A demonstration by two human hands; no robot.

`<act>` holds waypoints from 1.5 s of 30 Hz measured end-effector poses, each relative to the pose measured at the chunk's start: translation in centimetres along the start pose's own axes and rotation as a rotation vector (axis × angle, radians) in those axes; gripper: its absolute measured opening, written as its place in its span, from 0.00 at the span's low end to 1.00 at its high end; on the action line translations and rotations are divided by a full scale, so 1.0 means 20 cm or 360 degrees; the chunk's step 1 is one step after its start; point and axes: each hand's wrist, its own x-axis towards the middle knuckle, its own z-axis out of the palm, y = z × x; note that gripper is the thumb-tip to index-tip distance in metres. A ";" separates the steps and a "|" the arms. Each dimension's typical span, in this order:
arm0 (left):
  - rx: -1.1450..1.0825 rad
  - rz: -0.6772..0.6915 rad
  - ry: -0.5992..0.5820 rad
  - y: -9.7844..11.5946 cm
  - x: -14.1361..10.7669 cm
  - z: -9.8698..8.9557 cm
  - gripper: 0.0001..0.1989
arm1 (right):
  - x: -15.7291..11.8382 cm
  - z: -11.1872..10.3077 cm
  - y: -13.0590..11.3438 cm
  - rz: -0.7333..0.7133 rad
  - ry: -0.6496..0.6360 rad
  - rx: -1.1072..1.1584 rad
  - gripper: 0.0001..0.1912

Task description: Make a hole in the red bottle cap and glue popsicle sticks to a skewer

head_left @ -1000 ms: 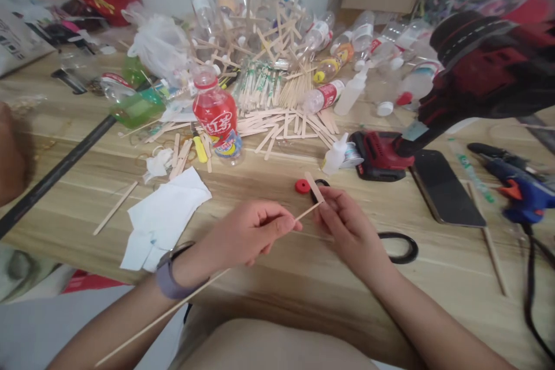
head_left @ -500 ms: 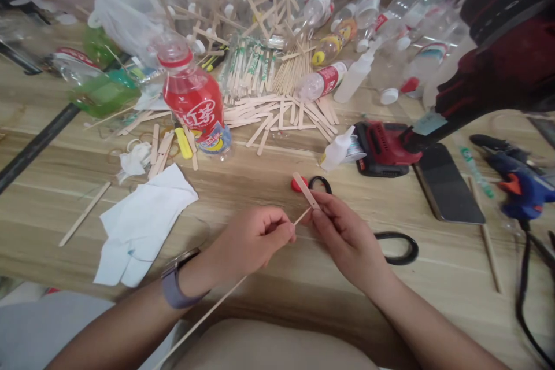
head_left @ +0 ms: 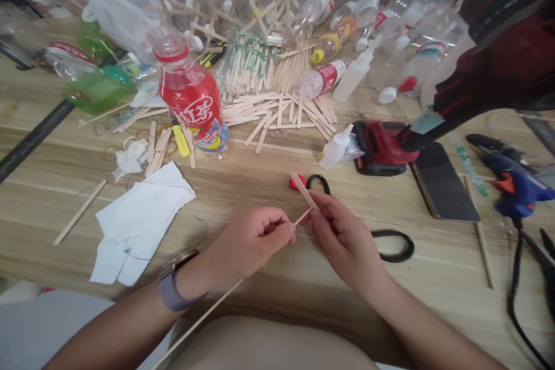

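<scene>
My left hand (head_left: 260,238) is closed around a long thin wooden skewer (head_left: 203,318), whose lower end slants down toward my lap. The skewer's upper tip meets a flat popsicle stick (head_left: 303,189), pinched between the thumb and fingers of my right hand (head_left: 340,237). Whether the tip passes into the stick or only touches it I cannot tell. Behind my right hand lie black-handled scissors (head_left: 396,245), their blades hidden by the hand. A red bottle cap (head_left: 297,182) rests just beyond the popsicle stick.
A red-labelled drink bottle (head_left: 195,98) stands left of centre, near white cloth pieces (head_left: 143,225). Loose popsicle sticks (head_left: 277,113) and plastic bottles fill the back. At right are a red power tool (head_left: 385,147), a phone (head_left: 446,182) and a blue glue gun (head_left: 515,182).
The view has shifted slightly, so the tabletop things sit a little further left. Both hands keep their hold, with the skewer tip at the popsicle stick as before.
</scene>
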 end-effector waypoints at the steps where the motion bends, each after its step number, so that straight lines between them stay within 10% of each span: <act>1: -0.0001 -0.0003 0.0001 0.00 0.00 0.00 0.11 | 0.00 0.00 0.00 -0.0007 0.0006 -0.0001 0.15; 16: -0.0104 0.0030 0.0000 -0.01 0.00 0.01 0.12 | 0.00 0.01 0.00 -0.0345 0.0090 -0.0181 0.16; 29: -0.1104 -0.0350 -0.0479 0.01 -0.04 0.02 0.13 | -0.04 -0.01 -0.01 -0.0754 0.0178 -0.0394 0.29; 34: -0.0775 -0.0143 -0.0262 0.02 -0.04 0.03 0.16 | -0.07 0.03 -0.04 -0.0818 0.0094 -0.0339 0.31; 45: -0.0807 -0.0124 -0.0182 0.04 -0.04 0.04 0.15 | -0.08 0.04 -0.06 -0.0380 0.0249 0.0233 0.12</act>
